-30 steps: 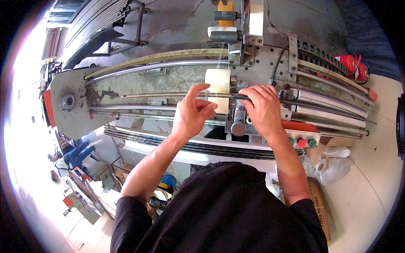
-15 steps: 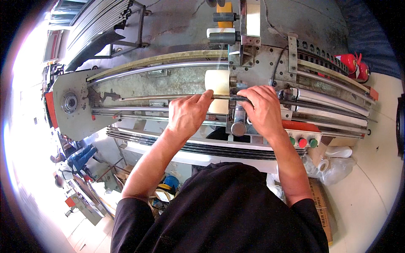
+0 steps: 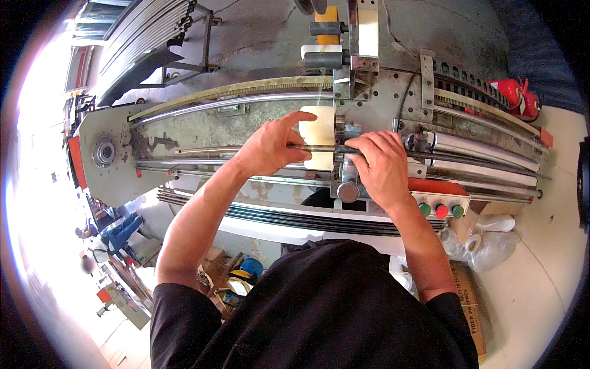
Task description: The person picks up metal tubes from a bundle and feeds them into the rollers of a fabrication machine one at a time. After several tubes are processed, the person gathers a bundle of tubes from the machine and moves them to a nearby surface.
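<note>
The thin rod [image 3: 318, 148] lies left to right across the cream roll [image 3: 317, 130], its long axis running through both hands: the right hand [image 3: 382, 163] grips it, the left hand [image 3: 265, 147] spreads thumb and forefinger around it.

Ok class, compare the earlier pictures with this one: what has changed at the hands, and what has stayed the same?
The left hand, open a second ago, closed over the long thin rod, and has now opened again, shifting slightly to the left. Whether it still touches the rod is unclear. The right hand stays closed on the rod, and the cream roll remains beneath it.
</note>
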Action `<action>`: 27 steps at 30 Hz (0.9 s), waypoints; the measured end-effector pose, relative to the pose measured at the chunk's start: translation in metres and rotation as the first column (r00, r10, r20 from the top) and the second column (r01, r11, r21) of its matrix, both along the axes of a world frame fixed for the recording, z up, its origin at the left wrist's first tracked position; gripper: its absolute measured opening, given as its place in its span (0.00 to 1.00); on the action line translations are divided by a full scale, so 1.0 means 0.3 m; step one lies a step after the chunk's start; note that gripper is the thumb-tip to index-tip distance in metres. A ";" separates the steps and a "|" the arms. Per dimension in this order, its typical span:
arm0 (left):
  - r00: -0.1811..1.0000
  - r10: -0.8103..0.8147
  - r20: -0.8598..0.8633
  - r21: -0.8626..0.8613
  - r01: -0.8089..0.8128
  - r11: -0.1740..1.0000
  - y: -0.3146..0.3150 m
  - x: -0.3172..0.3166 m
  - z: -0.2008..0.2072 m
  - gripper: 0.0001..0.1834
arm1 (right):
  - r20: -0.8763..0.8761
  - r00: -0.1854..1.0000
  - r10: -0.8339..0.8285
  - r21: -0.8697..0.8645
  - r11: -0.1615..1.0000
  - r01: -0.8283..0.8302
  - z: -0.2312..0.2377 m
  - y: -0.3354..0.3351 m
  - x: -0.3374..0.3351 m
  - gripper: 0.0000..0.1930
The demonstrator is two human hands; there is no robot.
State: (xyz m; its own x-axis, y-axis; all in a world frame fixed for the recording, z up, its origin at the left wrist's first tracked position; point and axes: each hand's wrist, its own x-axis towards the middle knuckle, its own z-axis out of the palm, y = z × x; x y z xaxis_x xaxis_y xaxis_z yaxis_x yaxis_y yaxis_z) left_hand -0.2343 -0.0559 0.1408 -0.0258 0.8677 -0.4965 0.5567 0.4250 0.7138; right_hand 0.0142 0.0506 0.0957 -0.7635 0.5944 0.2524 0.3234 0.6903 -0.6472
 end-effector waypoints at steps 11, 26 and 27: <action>0.912 -0.107 -0.396 0.117 0.165 0.979 -0.011 0.051 0.039 0.38 | 0.127 0.992 -0.017 0.050 0.999 0.011 -0.005 -0.018 0.000 0.13; 0.915 0.028 -0.403 0.161 0.041 0.986 -0.134 -0.095 -0.089 0.18 | 0.069 0.997 0.033 0.064 0.997 -0.037 -0.067 0.022 0.004 0.13; 0.910 -0.041 -0.413 0.085 0.083 0.993 -0.130 -0.111 -0.088 0.17 | 0.064 0.998 0.021 0.076 0.997 -0.026 -0.078 0.022 -0.001 0.12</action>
State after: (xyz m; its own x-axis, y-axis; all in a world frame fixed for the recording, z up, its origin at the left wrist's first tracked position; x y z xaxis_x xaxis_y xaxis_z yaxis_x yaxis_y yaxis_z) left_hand -0.2676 -0.0950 0.1145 -0.1530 0.9180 -0.3659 0.8318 0.3196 0.4538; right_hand 0.0138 0.0571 0.0723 -0.7931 0.5566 0.2473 0.3449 0.7451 -0.5708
